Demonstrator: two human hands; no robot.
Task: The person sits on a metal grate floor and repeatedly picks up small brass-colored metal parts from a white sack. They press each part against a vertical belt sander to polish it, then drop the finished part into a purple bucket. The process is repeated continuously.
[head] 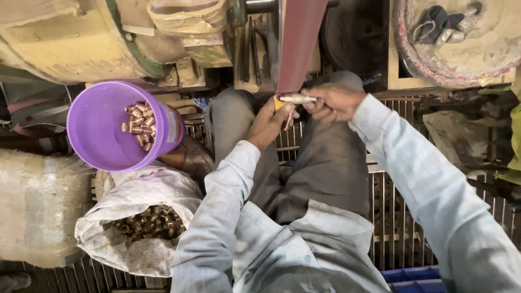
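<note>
A short metal rod is gripped by the right hand, fingers closed around it, and pressed to the red sanding belt at far centre. Its yellow-tipped end is pinched by the left hand. A purple bucket of brass pieces sits left; nearer, a white sack of more.
</note>
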